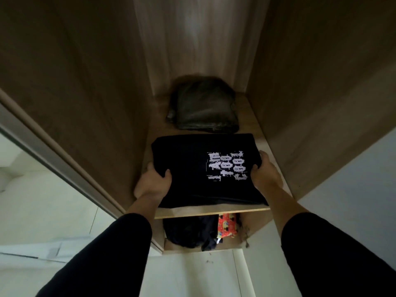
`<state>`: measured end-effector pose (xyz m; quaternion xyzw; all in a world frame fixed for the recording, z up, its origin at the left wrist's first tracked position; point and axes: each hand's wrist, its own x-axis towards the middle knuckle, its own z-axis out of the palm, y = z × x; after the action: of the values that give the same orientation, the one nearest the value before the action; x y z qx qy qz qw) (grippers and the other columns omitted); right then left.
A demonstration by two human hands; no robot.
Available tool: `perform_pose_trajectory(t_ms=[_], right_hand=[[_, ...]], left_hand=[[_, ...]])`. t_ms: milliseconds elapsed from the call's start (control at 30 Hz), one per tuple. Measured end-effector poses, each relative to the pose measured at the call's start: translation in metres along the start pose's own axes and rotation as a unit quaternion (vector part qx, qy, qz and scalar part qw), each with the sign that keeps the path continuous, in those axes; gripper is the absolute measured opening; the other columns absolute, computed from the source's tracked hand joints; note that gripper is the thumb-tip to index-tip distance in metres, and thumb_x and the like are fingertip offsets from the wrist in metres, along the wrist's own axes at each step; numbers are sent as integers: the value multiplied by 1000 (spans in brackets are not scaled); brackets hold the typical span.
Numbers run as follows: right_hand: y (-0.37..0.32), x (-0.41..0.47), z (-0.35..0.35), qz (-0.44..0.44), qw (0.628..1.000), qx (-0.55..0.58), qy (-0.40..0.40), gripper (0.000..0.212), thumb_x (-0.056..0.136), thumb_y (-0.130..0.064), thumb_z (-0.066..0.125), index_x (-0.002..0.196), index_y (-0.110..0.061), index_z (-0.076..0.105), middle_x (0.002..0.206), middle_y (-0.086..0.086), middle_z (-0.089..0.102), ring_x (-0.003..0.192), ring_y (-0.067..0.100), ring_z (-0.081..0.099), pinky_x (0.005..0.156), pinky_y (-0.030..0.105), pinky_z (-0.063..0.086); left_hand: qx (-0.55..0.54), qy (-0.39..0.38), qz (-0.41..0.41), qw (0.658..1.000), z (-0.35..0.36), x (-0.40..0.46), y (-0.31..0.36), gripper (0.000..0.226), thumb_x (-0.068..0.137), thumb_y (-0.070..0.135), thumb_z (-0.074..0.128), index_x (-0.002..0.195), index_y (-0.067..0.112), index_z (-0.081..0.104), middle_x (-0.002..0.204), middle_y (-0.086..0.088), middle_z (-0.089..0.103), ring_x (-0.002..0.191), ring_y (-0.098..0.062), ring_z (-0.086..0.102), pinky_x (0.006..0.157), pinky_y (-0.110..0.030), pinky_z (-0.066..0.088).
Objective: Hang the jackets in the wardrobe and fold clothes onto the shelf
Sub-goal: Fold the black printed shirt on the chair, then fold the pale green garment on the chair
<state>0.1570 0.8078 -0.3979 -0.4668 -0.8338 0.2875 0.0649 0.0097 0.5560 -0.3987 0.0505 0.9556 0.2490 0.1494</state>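
Observation:
A folded black T-shirt (192,166) with white lettering lies on the wooden wardrobe shelf (214,211), near its front edge. My left hand (154,181) grips the shirt's left side, thumb on top and fingers underneath. My right hand (265,170) grips its right side the same way. Behind the shirt, deeper on the shelf, sits a folded dark grey garment (203,106).
Wooden side walls (85,82) close in the narrow compartment on both sides. On the lower shelf lie a crumpled dark garment (190,232) and a red patterned item (227,226). A mirrored sliding door (42,146) stands at the left. Pale floor lies below.

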Motion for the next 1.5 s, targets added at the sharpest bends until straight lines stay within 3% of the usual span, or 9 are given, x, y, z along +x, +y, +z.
perform_pose_trajectory(t_ms=[200, 367, 467, 567, 700, 833, 933, 1267, 1500], right_hand=[[11, -24, -7, -38, 985, -162, -51, 55, 96, -16, 31, 146, -31, 14, 136, 15, 35, 110, 38, 54, 84, 44, 43], [14, -51, -6, -50, 958, -278, -55, 54, 100, -37, 27, 149, -37, 5, 142, 10, 23, 121, 30, 37, 85, 42, 39], [24, -80, -11, -49, 930, -356, -74, 54, 100, -43, 22, 149, -38, 1, 151, 10, 11, 130, 30, 28, 103, 44, 33], [29, -111, -22, -45, 926, -367, -82, 62, 97, -38, 32, 150, -37, 1, 155, 11, 2, 137, 32, 18, 111, 44, 25], [12, -164, -45, -42, 936, -337, -91, 67, 92, -27, 41, 149, -36, 7, 156, 9, 2, 142, 30, 11, 113, 47, 22], [-17, -221, -79, -68, 941, -317, -93, 69, 86, -22, 48, 147, -35, 18, 153, 10, 10, 140, 31, 16, 110, 48, 27], [-40, -255, -101, -102, 936, -319, -112, 64, 90, -27, 44, 148, -34, 17, 157, 10, 4, 142, 33, 11, 111, 48, 24], [-101, -349, -117, -289, 889, -320, -156, 51, 95, -31, 42, 145, -30, 28, 155, 9, 10, 139, 33, 14, 107, 49, 27], [-110, -450, -87, -424, 820, -321, -210, 50, 94, -27, 38, 144, -29, 30, 151, 9, 18, 138, 32, 18, 106, 48, 30]], left_hand=[[122, 20, 70, 990, 0, -16, -8, 50, 99, 32, 41, 144, 21, 23, 136, -11, 42, 108, -32, 54, 69, -34, 41], [225, 36, 109, 968, 0, -44, -12, 63, 98, 34, 39, 151, 27, 5, 152, -9, 15, 134, -30, 25, 99, -42, 36], [301, -39, 123, 945, -1, -68, -20, 65, 98, 28, 36, 151, 33, -1, 159, -3, -6, 142, -28, 11, 111, -42, 24], [348, -107, 121, 923, -15, -92, -29, 74, 93, 16, 43, 151, 33, 0, 158, -1, -17, 146, -28, -2, 116, -43, 15], [302, -119, 133, 936, -57, -137, -32, 61, 91, 15, 41, 149, 28, 25, 160, 1, 1, 144, -27, 11, 112, -45, 25], [253, -105, 128, 953, -110, -189, -42, 53, 93, 24, 41, 145, 26, 33, 152, 1, 24, 130, -27, 37, 97, -44, 40], [232, -92, 111, 962, -147, -225, -53, 42, 94, 27, 41, 136, 25, 44, 139, -1, 37, 121, -26, 45, 91, -41, 45], [181, 2, -29, 983, -210, -359, -135, 45, 95, 21, 37, 140, 26, 40, 143, 0, 35, 125, -26, 42, 96, -41, 41], [138, 51, -187, 971, -220, -489, -225, 45, 95, 21, 40, 140, 26, 40, 144, -1, 35, 125, -27, 43, 95, -42, 41]])
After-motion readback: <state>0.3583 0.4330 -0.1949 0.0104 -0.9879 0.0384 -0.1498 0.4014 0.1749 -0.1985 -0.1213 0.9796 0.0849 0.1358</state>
